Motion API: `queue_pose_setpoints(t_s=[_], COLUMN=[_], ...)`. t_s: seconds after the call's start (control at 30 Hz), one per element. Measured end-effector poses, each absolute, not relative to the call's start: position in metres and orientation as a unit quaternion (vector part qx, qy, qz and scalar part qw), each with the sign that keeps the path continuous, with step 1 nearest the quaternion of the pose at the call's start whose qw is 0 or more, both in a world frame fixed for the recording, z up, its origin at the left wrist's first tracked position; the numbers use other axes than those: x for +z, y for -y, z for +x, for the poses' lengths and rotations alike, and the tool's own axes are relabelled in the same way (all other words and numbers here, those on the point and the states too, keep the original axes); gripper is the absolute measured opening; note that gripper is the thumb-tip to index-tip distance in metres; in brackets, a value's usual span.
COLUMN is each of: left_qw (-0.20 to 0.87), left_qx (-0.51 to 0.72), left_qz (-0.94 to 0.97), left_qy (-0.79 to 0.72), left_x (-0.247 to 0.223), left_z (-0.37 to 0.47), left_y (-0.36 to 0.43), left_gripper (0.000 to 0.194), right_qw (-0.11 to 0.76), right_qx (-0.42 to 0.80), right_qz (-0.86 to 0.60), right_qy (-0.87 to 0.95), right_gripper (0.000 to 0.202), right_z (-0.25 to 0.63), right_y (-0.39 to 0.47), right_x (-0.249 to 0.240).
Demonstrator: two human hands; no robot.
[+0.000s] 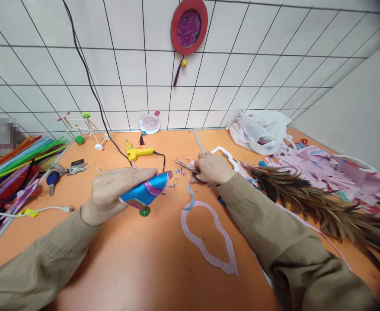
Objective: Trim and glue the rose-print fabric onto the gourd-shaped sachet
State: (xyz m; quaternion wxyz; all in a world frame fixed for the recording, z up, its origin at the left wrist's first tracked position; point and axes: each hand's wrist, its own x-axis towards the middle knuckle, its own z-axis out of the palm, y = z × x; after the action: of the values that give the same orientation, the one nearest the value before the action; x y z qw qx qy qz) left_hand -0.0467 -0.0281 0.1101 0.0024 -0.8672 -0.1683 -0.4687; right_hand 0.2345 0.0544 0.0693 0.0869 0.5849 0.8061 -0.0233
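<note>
My left hand [113, 188] is closed round a blue satin piece [147, 190] with a pink dotted band, held above the orange table [144, 259]. A green ball [145, 211] hangs at its lower edge. My right hand [214, 168] is closed on the dark handles of a pair of scissors [185, 165], whose blades point left over small blue scraps [180, 172]. Below that hand lies a pale pink gourd-shaped outline [191, 236], with a light blue strip [190, 198] at its top. A white wavy outline [225, 153] lies just behind my right hand.
A yellow glue gun [139, 151] with a cord stands behind my left hand. Keys [69, 169] and colourful fuzzy sticks [24, 160] are at left. On the right are brown feathers [306, 196], pink scraps [319, 166] and a white plastic bag [261, 129]. Round ornaments [150, 123] are by the wall.
</note>
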Motion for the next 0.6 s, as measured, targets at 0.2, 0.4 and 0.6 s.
queue_pose_setpoints(t_s=[0.2, 0.4, 0.6], left_qw=[0.078, 0.198, 0.333], left_qx=[-0.411, -0.385, -0.333], left_qz=[-0.897, -0.898, -0.881], left_qy=[0.145, 0.074, 0.036], left_x=[0.11, 0.096, 0.092], left_z=[-0.047, -0.039, -0.026], left_y=[0.041, 0.061, 0.087], left_gripper=[0.074, 0.04, 0.025], right_qw=[0.072, 0.018, -0.171], right_qx=[-0.123, -0.197, -0.638], right_qz=[0.586, 0.549, 0.407], right_qy=[-0.798, -0.812, -0.631], right_gripper=[0.056, 0.027, 0.057], right_z=[0.244, 0.246, 0.199], right_y=[-0.065, -0.05, -0.003], right_x=[0.068, 0.087, 0.09])
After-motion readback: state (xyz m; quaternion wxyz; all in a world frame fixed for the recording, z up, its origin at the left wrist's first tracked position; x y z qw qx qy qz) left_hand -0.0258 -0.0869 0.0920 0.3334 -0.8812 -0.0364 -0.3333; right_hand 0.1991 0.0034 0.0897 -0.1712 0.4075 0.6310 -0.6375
